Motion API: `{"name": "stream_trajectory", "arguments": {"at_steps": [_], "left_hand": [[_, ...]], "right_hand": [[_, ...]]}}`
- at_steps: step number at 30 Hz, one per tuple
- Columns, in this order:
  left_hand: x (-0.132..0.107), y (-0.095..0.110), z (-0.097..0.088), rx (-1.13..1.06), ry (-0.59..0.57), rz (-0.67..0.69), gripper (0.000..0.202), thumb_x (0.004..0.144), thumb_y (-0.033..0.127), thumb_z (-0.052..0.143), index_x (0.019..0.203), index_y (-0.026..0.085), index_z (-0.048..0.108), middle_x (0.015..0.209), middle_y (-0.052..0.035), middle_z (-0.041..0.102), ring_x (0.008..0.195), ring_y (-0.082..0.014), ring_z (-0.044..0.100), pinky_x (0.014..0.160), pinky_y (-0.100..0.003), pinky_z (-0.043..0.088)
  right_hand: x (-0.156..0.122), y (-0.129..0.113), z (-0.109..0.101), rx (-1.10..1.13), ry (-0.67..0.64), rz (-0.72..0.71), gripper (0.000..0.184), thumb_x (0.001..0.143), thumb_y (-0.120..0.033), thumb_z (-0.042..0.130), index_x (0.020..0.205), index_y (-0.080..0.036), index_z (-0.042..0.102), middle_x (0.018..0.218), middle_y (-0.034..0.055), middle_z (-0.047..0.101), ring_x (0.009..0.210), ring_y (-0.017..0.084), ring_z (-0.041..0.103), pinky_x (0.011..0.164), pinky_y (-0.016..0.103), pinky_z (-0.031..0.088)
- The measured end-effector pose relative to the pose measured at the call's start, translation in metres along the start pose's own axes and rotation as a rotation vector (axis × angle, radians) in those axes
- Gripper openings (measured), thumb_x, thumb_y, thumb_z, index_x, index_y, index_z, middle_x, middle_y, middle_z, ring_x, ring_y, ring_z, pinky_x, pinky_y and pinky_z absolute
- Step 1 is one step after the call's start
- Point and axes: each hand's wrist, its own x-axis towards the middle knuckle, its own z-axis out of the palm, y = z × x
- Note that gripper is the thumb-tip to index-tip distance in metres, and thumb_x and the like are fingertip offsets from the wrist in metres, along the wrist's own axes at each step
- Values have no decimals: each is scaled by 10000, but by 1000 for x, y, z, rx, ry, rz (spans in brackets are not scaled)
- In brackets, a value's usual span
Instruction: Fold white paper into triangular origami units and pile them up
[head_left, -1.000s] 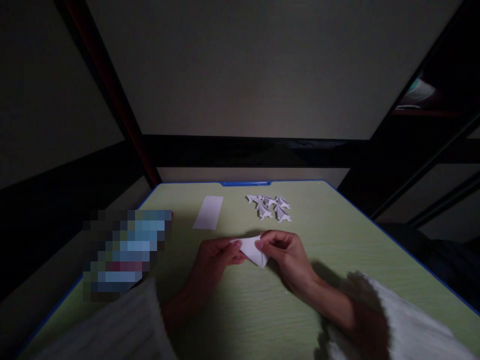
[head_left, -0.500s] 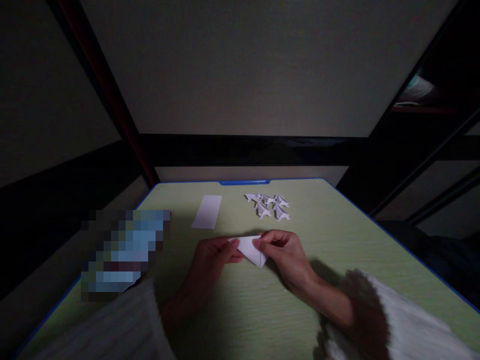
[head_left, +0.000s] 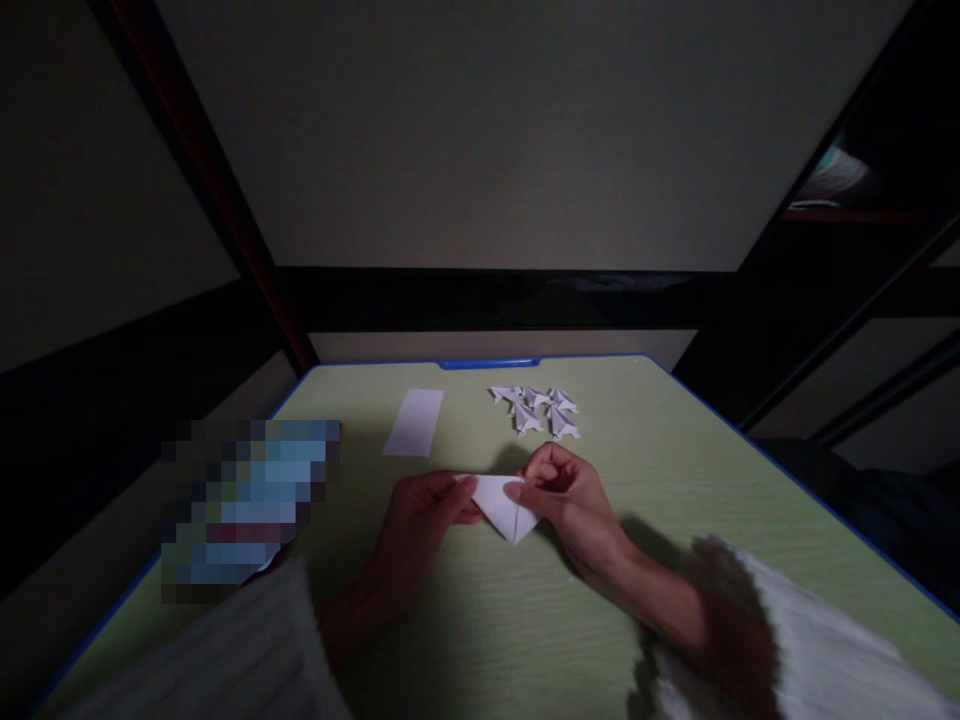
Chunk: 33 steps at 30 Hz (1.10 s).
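Between my hands is a folded piece of white paper, its point toward me and a crease running down to that point. My left hand pinches its left corner, thumb on top. On the right side, my right hand grips the paper with the thumb pressed on its face and the index finger curled behind the top edge. Beyond my hands lie several small folded paper figures, grouped close together. A flat white sheet of paper rests left of them.
The light green table has a blue rim with a blue handle piece at the far edge. A blurred-out flat object lies at the left. A pale panel wall rises behind the table, with a dark shelf at the right.
The folded paper has turned slightly, so its lower point sits a little lower and more of the right flap shows. My right fingers have risen a little behind the top edge.
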Motion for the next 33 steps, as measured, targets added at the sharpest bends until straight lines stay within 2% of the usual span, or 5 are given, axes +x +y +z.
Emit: {"name": "stream_trajectory", "arguments": {"at_steps": [4, 9, 12, 25, 33], "left_hand": [[0, -2, 1, -28, -1, -13, 182, 597, 250, 598, 463, 127, 590, 448, 26, 589, 475, -96, 557, 518, -193, 472], [2, -4, 0, -69, 16, -32, 139, 579, 239, 616, 510, 119, 609, 456, 21, 594, 460, -100, 554, 500, -202, 477], [3, -5, -1, -105, 13, -59, 119, 571, 226, 629, 530, 115, 619, 463, 16, 607, 454, -98, 555, 492, -198, 480], [4, -10, -3, -178, -35, -48, 133, 622, 242, 616, 574, 118, 633, 521, 10, 641, 522, -100, 590, 530, -183, 493], [1, -9, -3, -115, -27, -30, 140, 616, 248, 609, 576, 116, 629, 560, -13, 658, 546, -120, 595, 544, -206, 487]], "right_hand": [[0, 0, 0, 5, 2, -10, 263, 444, -66, 715, 530, -138, 477, 431, -91, 485, 397, 20, 396, 406, 144, 303], [1, 2, -1, -19, -11, -6, 249, 457, -92, 717, 680, -153, 626, 499, -54, 592, 436, 46, 491, 435, 162, 375], [1, 3, -1, -43, 7, 2, 188, 468, -105, 713, 640, -160, 661, 501, -39, 615, 422, 42, 495, 419, 157, 374], [1, -1, 0, -115, 37, 37, 142, 441, -116, 726, 568, -156, 678, 482, -19, 630, 406, 42, 486, 403, 155, 360], [0, -1, -1, -187, 8, 18, 110, 459, -81, 710, 542, -138, 666, 487, -12, 620, 418, 48, 479, 414, 165, 347]]}}
